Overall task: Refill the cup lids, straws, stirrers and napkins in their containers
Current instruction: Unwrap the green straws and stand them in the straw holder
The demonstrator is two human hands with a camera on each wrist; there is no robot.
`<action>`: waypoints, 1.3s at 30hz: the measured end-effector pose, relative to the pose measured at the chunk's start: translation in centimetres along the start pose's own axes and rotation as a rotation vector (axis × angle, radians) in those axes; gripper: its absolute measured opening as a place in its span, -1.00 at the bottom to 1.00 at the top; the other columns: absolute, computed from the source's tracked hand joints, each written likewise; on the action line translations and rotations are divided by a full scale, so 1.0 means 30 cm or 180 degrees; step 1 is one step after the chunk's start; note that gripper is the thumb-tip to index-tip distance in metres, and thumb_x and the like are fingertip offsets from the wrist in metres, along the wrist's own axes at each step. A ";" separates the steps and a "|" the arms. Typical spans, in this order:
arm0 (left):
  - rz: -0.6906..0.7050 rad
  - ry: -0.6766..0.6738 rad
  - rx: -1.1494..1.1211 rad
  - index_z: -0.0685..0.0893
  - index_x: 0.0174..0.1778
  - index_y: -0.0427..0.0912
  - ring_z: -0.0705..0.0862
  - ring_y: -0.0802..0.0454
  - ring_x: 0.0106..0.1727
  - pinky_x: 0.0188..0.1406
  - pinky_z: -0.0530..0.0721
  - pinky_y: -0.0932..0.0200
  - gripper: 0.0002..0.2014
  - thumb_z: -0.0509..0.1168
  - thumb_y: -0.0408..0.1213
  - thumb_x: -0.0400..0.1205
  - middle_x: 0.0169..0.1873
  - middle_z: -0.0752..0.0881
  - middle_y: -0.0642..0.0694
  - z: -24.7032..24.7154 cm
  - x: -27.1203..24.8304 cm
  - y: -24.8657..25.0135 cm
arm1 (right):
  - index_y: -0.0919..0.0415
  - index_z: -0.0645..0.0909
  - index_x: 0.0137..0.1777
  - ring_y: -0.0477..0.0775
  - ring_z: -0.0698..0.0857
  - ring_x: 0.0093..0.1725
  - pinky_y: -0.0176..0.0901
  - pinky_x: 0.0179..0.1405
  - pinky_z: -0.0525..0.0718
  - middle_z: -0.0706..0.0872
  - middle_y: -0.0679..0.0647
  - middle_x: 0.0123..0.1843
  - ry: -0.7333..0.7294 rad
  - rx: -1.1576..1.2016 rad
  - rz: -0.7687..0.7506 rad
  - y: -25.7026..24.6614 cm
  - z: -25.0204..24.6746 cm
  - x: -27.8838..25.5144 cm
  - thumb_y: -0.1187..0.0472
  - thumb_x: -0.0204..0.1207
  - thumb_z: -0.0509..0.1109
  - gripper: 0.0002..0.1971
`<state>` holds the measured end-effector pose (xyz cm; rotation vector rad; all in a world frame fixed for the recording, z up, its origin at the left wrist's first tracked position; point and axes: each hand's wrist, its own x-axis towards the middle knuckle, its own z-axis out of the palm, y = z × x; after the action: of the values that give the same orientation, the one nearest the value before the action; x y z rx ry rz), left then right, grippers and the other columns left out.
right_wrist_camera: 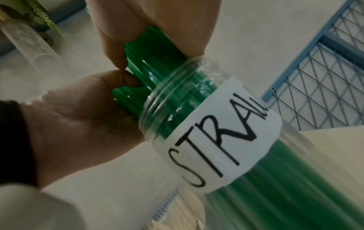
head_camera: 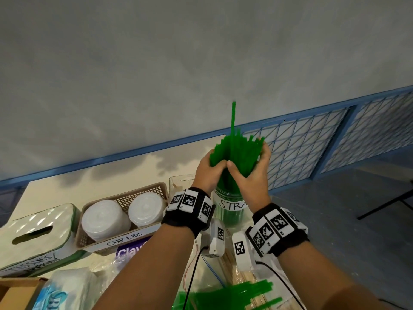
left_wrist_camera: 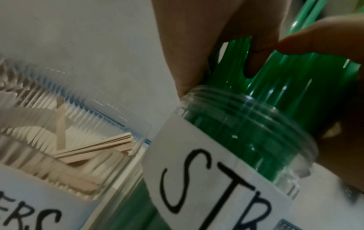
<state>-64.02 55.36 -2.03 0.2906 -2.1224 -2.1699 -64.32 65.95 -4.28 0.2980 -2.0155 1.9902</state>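
Both hands (right_wrist_camera: 78, 124) grip green straws (right_wrist_camera: 149, 59) above labelled jar (right_wrist_camera: 197, 124).

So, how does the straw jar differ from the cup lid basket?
The straw jar is clear, round and upright; the cup lid basket is tan, rectangular and perforated. The jar holds green straws gripped by both hands; the basket holds white lids, untouched. Both carry handwritten labels.

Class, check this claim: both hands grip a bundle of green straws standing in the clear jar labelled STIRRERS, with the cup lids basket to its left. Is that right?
One slip: the jar is labelled STRAWS, not STIRRERS, as the right wrist view shows. The rest holds: the left hand and right hand grip the green straws standing in it, with the cup lids basket to its left.
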 end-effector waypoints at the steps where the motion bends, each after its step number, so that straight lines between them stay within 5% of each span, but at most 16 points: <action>1: -0.0005 -0.0006 -0.0119 0.65 -0.05 0.00 0.68 -0.11 0.12 0.24 0.63 -0.02 -0.76 0.20 -0.45 0.61 -0.07 0.73 -0.05 -0.001 -0.003 0.002 | -0.16 0.10 0.49 0.01 0.47 0.44 0.01 0.42 0.54 0.36 0.10 0.47 -0.0083 -0.0098 0.0043 0.003 -0.008 0.000 -0.02 0.25 0.57 -0.11; 7: 0.0123 -0.0131 -0.0632 0.61 0.20 -0.11 0.63 -0.06 0.24 0.27 0.59 0.06 -0.77 0.22 -0.18 0.66 0.13 0.69 -0.11 0.008 -0.008 0.006 | 0.08 0.15 0.56 -0.03 0.53 0.37 0.08 0.38 0.57 0.50 0.05 0.39 -0.0609 -0.0509 0.0394 0.036 -0.035 -0.009 0.19 0.16 0.68 0.02; 10: 0.0218 -0.0032 -0.0593 0.55 0.36 -0.10 0.60 -0.02 0.33 0.35 0.56 0.03 -0.25 0.25 0.38 0.41 0.28 0.65 -0.10 0.016 -0.013 -0.004 | 0.05 0.27 0.49 -0.02 0.62 0.24 0.00 0.25 0.66 0.63 0.01 0.25 -0.0652 -0.0825 0.0364 0.034 -0.029 -0.010 0.16 0.16 0.68 -0.09; 12: 0.0313 0.0002 -0.0486 0.52 0.40 -0.05 0.58 0.00 0.36 0.36 0.54 0.03 -0.04 0.21 0.57 0.22 0.31 0.63 -0.08 0.022 -0.016 -0.011 | 0.05 0.29 0.48 0.01 0.63 0.24 -0.05 0.23 0.65 0.64 0.03 0.25 -0.0642 -0.0914 0.0373 0.028 -0.021 -0.009 0.15 0.19 0.67 -0.12; 17: 0.0315 0.0130 -0.0379 0.47 0.42 -0.09 0.57 0.02 0.31 0.36 0.55 0.05 -0.34 0.14 0.27 0.52 0.30 0.60 -0.09 0.042 -0.036 0.012 | 0.11 0.23 0.53 0.05 0.56 0.32 0.04 0.33 0.60 0.57 0.09 0.33 -0.0621 -0.0853 0.0505 0.018 -0.012 -0.012 0.21 0.31 0.60 -0.17; 20: 0.0261 0.0238 -0.0255 0.44 0.42 -0.11 0.55 0.06 0.26 0.25 0.54 0.17 -0.48 0.13 0.12 0.62 0.28 0.56 -0.06 0.035 -0.044 0.017 | 0.10 0.18 0.55 0.01 0.53 0.36 0.06 0.35 0.59 0.52 0.06 0.38 -0.0633 -0.0783 0.0540 0.018 -0.019 -0.018 0.09 0.13 0.68 0.02; 24: 0.0278 0.0244 0.0012 0.34 0.50 -0.15 0.53 0.06 0.26 0.26 0.52 0.15 -0.43 0.20 0.03 0.61 0.33 0.53 -0.10 0.017 -0.059 0.023 | 0.02 0.00 0.62 0.05 0.41 0.48 0.13 0.45 0.50 0.35 0.09 0.49 -0.0655 -0.0908 0.0700 0.011 -0.040 -0.034 -0.16 -0.13 0.67 0.32; 27: 0.0274 0.0259 0.0120 0.24 0.56 -0.19 0.47 -0.01 0.40 0.34 0.44 0.15 -0.34 0.18 0.06 0.59 0.44 0.46 -0.14 -0.010 -0.091 0.023 | 0.12 -0.19 0.66 0.12 0.15 0.61 0.01 0.57 0.22 0.08 0.16 0.63 -0.0709 -0.1280 0.0905 -0.013 -0.068 -0.061 0.05 0.02 0.74 0.37; 30: 0.0221 0.0311 0.0267 0.16 0.59 -0.13 0.32 -0.03 0.55 0.38 0.26 0.17 -0.33 -0.05 0.18 0.63 0.56 0.33 -0.10 -0.037 -0.155 0.026 | 0.19 -0.34 0.63 0.12 -0.04 0.67 0.02 0.59 0.11 -0.19 0.17 0.68 -0.0734 -0.1412 0.1191 -0.033 -0.110 -0.113 0.10 0.12 0.71 0.37; 33: 0.0366 0.0615 0.0341 0.16 0.59 -0.13 0.30 0.03 0.54 0.38 0.21 0.19 -0.43 -0.15 0.10 0.71 0.56 0.31 -0.06 -0.068 -0.240 0.029 | 0.23 -0.14 0.65 0.14 0.09 0.64 0.02 0.55 0.22 -0.06 0.20 0.66 -0.0421 -0.1188 0.1405 -0.046 -0.148 -0.192 0.13 0.22 0.66 0.19; 36: 0.0519 0.0651 0.0890 0.28 0.50 -0.15 0.39 0.08 0.45 0.40 0.35 0.18 -0.48 0.13 0.02 0.67 0.45 0.42 -0.07 -0.124 -0.369 0.009 | 0.28 0.30 0.45 0.17 0.49 0.39 -0.13 0.26 0.52 0.33 0.17 0.40 -0.0112 -0.0983 0.1192 -0.052 -0.166 -0.323 0.26 0.38 0.55 -0.31; 39: 0.0445 -0.0142 0.2319 0.29 0.48 -0.05 0.36 0.02 0.47 0.49 0.39 -0.06 -0.29 0.34 0.17 0.48 0.48 0.33 -0.05 -0.194 -0.539 -0.066 | 0.15 0.51 0.23 0.00 0.61 0.20 -0.20 0.19 0.61 0.55 -0.03 0.18 -0.1344 -0.1554 0.0981 -0.064 -0.159 -0.481 0.31 0.41 0.50 -0.59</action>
<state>-46.91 52.92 -2.95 0.1291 -2.7789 -1.2660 -49.84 69.84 -7.48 0.3305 -2.8854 1.6011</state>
